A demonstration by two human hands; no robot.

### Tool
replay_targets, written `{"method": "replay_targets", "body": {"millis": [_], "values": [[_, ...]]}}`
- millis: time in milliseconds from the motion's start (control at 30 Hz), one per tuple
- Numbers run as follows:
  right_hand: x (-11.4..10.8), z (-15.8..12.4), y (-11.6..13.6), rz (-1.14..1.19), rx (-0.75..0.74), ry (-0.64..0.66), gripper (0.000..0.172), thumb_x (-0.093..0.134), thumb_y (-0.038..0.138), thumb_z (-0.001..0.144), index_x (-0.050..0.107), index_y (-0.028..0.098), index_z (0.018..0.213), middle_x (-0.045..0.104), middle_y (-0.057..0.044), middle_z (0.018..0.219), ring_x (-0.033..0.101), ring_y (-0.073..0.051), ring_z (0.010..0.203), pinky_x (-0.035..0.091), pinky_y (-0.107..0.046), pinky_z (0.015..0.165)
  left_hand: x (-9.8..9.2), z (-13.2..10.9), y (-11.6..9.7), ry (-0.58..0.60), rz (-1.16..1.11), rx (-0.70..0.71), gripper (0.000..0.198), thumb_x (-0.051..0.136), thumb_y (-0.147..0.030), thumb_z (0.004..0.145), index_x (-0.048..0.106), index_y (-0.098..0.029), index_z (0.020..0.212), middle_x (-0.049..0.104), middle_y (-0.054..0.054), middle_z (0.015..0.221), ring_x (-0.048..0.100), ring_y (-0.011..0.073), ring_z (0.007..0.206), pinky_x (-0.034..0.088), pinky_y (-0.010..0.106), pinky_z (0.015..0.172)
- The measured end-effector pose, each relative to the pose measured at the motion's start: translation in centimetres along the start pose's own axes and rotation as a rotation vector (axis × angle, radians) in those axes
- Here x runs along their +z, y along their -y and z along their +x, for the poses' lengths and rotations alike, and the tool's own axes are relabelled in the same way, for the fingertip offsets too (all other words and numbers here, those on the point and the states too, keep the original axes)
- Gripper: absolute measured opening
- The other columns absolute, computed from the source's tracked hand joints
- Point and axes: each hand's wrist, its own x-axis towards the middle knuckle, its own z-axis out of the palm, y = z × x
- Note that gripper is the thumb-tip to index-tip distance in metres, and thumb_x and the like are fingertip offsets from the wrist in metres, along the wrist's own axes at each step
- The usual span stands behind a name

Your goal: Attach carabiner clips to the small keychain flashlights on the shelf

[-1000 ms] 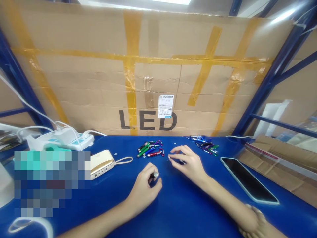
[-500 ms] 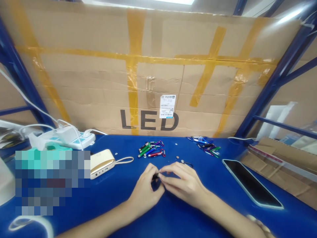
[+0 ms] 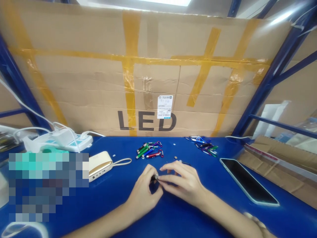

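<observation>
My left hand point(image 3: 143, 190) is closed around a small black flashlight tube point(image 3: 153, 178), its end pointing toward my right hand. At that end a small round silvery part point(image 3: 156, 177) shows. My right hand point(image 3: 184, 180) has its fingertips right at this end, index finger raised a little apart; what they pinch, if anything, is too small to make out. Beyond the hands lie several keychain flashlights point(image 3: 148, 151) with carabiner clips, in green, blue, red and purple. A dark clip piece point(image 3: 185, 163) lies behind my right hand, partly hidden.
Carabiner clip parts point(image 3: 204, 145) are heaped at the back right. A phone point(image 3: 249, 181) lies at right beside a cardboard box point(image 3: 279, 168). A cream power bank point(image 3: 101, 165) and a power strip point(image 3: 76, 142) are at left. Small discs point(image 3: 175, 157) dot the blue table; a large carton point(image 3: 99, 92) stands behind.
My right index finger has lifted slightly off the tube's end, and the silvery part there shows more. The whole view has shifted a little; the left hand keeps its hold.
</observation>
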Motion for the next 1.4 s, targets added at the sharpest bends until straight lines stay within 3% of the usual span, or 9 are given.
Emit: {"method": "replay_targets", "body": {"millis": [200,300,400,467,667,933,1033,1233,1400], "values": [[-0.3,0.4,0.2,0.164,0.056,0.122,0.013,0.054,0.021,0.082,0.065,0.021,0.090,0.062,-0.005,0.094,0.058,-0.010,0.076,0.049,-0.020,0.064,0.1,0.3,0.3,0.016,-0.015,-0.010,0.011,0.044,-0.013,0.067,0.036,-0.019,0.063,0.040,-0.001,0.071,0.041,0.0114,0.064,0.035,0.022,0.056],[-1.1,0.7,-0.9,0.151,0.146,0.028,0.015,0.052,0.021,0.083,0.065,0.020,0.091,0.064,-0.004,0.082,0.059,-0.011,0.073,0.049,-0.022,0.065,0.0,0.6,0.2,-0.058,-0.080,-0.058,0.013,0.044,-0.018,0.070,0.034,-0.020,0.063,0.036,-0.002,0.068,0.039,0.0100,0.061,0.034,0.021,0.055],[-2.1,0.6,-3.1,-0.013,0.362,-0.089,0.016,0.051,0.023,0.084,0.067,0.020,0.088,0.065,-0.003,0.079,0.059,-0.012,0.071,0.049,-0.022,0.059,-0.2,0.7,0.1,-0.110,-0.140,-0.115,0.012,0.044,-0.022,0.072,0.034,-0.020,0.064,0.035,-0.003,0.068,0.037,0.0092,0.059,0.034,0.021,0.056],[-2.3,0.1,-4.6,-0.173,0.452,0.035,0.015,0.054,0.026,0.082,0.069,0.022,0.085,0.066,-0.003,0.082,0.060,-0.015,0.074,0.048,-0.022,0.054,-0.3,0.7,0.0,-0.116,-0.151,-0.127,0.013,0.044,-0.022,0.072,0.034,-0.020,0.065,0.035,-0.003,0.068,0.036,0.0092,0.059,0.034,0.021,0.055],[-0.8,-2.2,-7.2,-0.402,0.439,0.457,0.018,0.058,0.026,0.080,0.070,0.021,0.093,0.068,-0.006,0.089,0.062,-0.020,0.082,0.049,-0.028,0.061,-0.5,0.5,-0.3,-0.092,-0.111,-0.117,0.011,0.042,-0.020,0.073,0.034,-0.020,0.065,0.034,-0.003,0.068,0.033,0.0095,0.057,0.030,0.022,0.054],[0.2,-2.4,-7.2,-0.323,0.584,0.556,0.021,0.053,0.027,0.083,0.069,0.025,0.098,0.066,-0.005,0.089,0.060,-0.018,0.084,0.046,-0.024,0.060,-0.4,0.4,0.0,-0.072,-0.102,-0.126,0.009,0.042,-0.017,0.072,0.035,-0.020,0.067,0.033,-0.003,0.069,0.033,0.0102,0.059,0.029,0.022,0.056],[0.4,-2.0,-6.8,-0.286,0.594,0.570,0.025,0.052,0.029,0.085,0.066,0.024,0.104,0.064,-0.006,0.096,0.059,-0.019,0.089,0.047,-0.026,0.066,-0.4,0.4,0.2,-0.067,-0.102,-0.130,0.009,0.042,-0.017,0.072,0.035,-0.020,0.067,0.034,-0.003,0.069,0.034,0.0104,0.061,0.029,0.022,0.056],[0.5,-1.8,-6.9,-0.229,0.573,0.557,0.017,0.055,0.026,0.083,0.071,0.025,0.087,0.068,-0.004,0.089,0.060,-0.020,0.085,0.047,-0.030,0.070,-0.4,0.4,0.2,-0.071,-0.115,-0.127,0.010,0.041,-0.016,0.072,0.034,-0.020,0.066,0.034,-0.003,0.069,0.034,0.0101,0.061,0.030,0.022,0.057],[0.3,-1.2,-5.8,-0.036,0.551,0.306,0.015,0.055,0.024,0.083,0.070,0.021,0.084,0.069,-0.004,0.084,0.062,-0.019,0.079,0.049,-0.030,0.070,-0.4,0.5,-0.2,-0.060,-0.145,-0.117,0.012,0.040,-0.016,0.071,0.031,-0.020,0.064,0.036,-0.003,0.068,0.034,0.0095,0.060,0.031,0.021,0.056]]}}
